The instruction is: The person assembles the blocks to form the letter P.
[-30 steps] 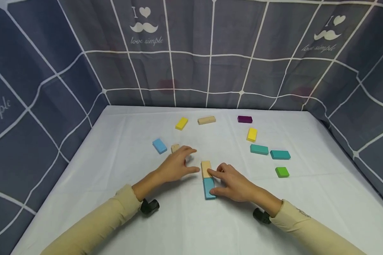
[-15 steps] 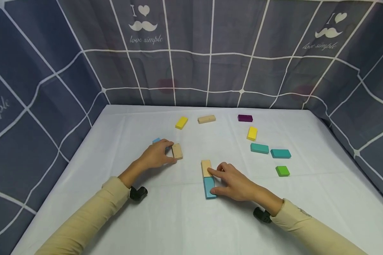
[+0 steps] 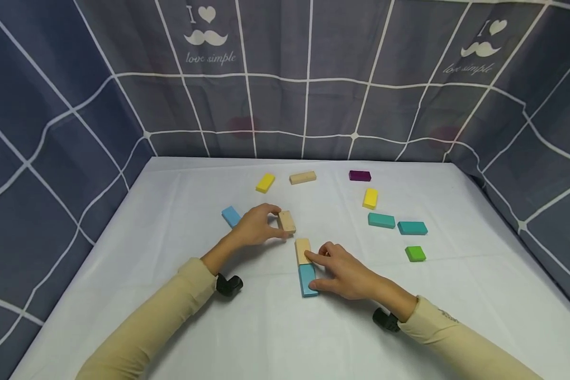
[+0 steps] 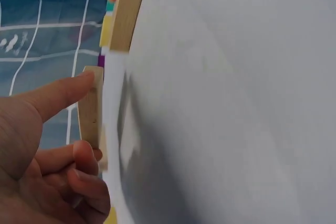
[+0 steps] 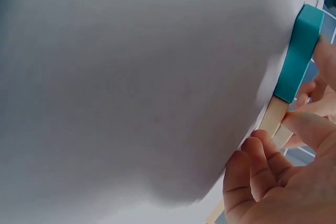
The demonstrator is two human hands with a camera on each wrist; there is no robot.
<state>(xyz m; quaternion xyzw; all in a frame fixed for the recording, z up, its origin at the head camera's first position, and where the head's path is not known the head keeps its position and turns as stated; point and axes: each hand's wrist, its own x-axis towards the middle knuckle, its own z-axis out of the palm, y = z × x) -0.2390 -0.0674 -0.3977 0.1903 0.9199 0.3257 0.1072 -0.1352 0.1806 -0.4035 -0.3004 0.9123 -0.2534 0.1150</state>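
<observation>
My left hand (image 3: pixel 256 226) pinches a plain wooden block (image 3: pixel 286 222) between thumb and fingers. In the left wrist view this block (image 4: pixel 90 108) shows its narrow side, with the thumb at one end and fingers at the other. Just nearer to me, a second wooden block (image 3: pixel 302 251) lies end to end with a blue block (image 3: pixel 307 279). My right hand (image 3: pixel 344 274) rests beside this pair, its index finger touching the wooden one and its thumb the blue one. The right wrist view has the blue block (image 5: pixel 299 56) looking teal, with the other fingers curled and holding nothing.
Another blue block (image 3: pixel 230 216) lies left of my left hand, partly covered. Farther back are a yellow block (image 3: pixel 265 183), a wooden block (image 3: pixel 302 177) and a purple block (image 3: pixel 360 176). Rightward lie yellow (image 3: pixel 370 198), teal (image 3: pixel 381 220) and green (image 3: pixel 415 254) blocks on white cloth (image 3: pixel 195 190).
My left hand reached left to the wooden block, took hold of it and brought it right, near the far end of the pair. My right hand has stayed put.
</observation>
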